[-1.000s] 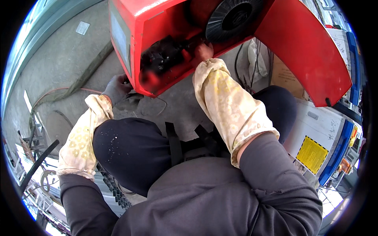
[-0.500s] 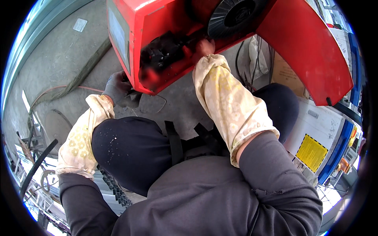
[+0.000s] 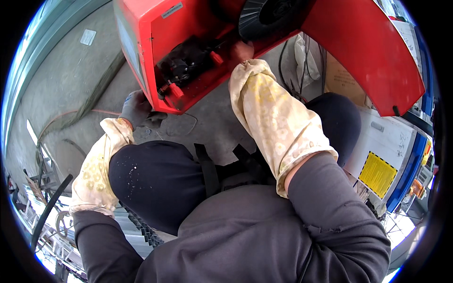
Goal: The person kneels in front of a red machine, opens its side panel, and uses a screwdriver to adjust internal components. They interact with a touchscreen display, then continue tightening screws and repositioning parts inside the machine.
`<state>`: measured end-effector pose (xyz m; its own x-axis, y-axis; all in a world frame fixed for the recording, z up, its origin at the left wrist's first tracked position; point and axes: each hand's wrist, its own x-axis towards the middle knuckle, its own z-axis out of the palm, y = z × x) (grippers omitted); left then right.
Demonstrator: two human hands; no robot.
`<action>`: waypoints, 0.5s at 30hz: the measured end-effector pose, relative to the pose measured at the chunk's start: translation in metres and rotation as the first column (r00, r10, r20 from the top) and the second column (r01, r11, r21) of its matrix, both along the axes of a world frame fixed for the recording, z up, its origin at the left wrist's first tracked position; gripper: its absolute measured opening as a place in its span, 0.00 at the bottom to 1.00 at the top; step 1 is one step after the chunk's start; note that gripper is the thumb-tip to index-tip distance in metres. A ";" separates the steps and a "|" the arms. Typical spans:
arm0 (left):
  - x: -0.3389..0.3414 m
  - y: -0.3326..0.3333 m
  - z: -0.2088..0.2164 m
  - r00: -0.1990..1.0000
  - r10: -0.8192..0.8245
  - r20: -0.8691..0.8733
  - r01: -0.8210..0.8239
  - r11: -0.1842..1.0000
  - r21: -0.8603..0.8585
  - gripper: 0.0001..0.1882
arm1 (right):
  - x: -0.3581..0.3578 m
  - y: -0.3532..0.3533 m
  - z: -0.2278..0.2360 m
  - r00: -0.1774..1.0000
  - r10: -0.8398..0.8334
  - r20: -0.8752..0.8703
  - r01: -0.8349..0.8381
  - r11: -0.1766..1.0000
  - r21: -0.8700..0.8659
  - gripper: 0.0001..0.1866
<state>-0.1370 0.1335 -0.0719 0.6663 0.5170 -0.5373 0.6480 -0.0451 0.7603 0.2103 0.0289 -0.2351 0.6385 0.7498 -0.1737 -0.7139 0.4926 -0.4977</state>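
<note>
A red wire-feeder case (image 3: 163,28) stands open at the top of the view. Inside it are a dark spool (image 3: 269,19) and a black drive mechanism (image 3: 186,66) with red knobs (image 3: 175,90). My right hand (image 3: 242,51), bare at the wrist, reaches into the case between the mechanism and the spool. Its fingers are hidden in shadow. My left hand (image 3: 135,108), in a grey glove, is curled at the lower left corner of the case. Whatever it grips there is hidden by the case and the glove. Patterned cream sleeve covers (image 3: 276,113) wrap both forearms.
The raised red cover (image 3: 363,52) hangs out to the right. Beyond it are a cardboard box (image 3: 342,78) and a white cabinet (image 3: 377,141) with a yellow label. Cables (image 3: 306,61) hang below the case. A fabric-covered hose (image 3: 101,89) lies across the floor at left.
The case has shifted slightly left and up in view. The red knobs, blurred before, show sharply now. Both hands keep about the same places on the case.
</note>
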 end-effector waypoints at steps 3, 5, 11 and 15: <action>-0.025 0.007 -0.035 0.973 0.180 0.142 -0.152 0.971 -0.185 0.07 | -0.023 0.008 0.032 0.981 -0.012 0.193 0.055 0.974 -0.218 0.13; -0.024 0.010 -0.052 0.944 0.266 0.194 -0.198 0.930 -0.311 0.07 | -0.024 0.005 0.035 0.948 -0.028 0.318 0.119 0.956 -0.268 0.11; -0.033 0.012 -0.063 0.993 0.044 0.108 -0.050 0.997 0.056 0.07 | -0.036 0.000 0.077 0.991 0.036 0.125 0.042 0.821 -0.570 0.09; -0.008 -0.001 -0.025 0.982 -0.057 0.179 0.011 0.969 0.246 0.11 | -0.051 -0.020 0.101 0.890 0.095 0.445 0.292 0.630 -0.719 0.13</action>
<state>-0.1453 0.1324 -0.0965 0.7611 0.5919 -0.2654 0.4934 -0.2626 0.8292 0.1590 0.0087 -0.1344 0.8484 0.3992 -0.3477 -0.3180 -0.1408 -0.9376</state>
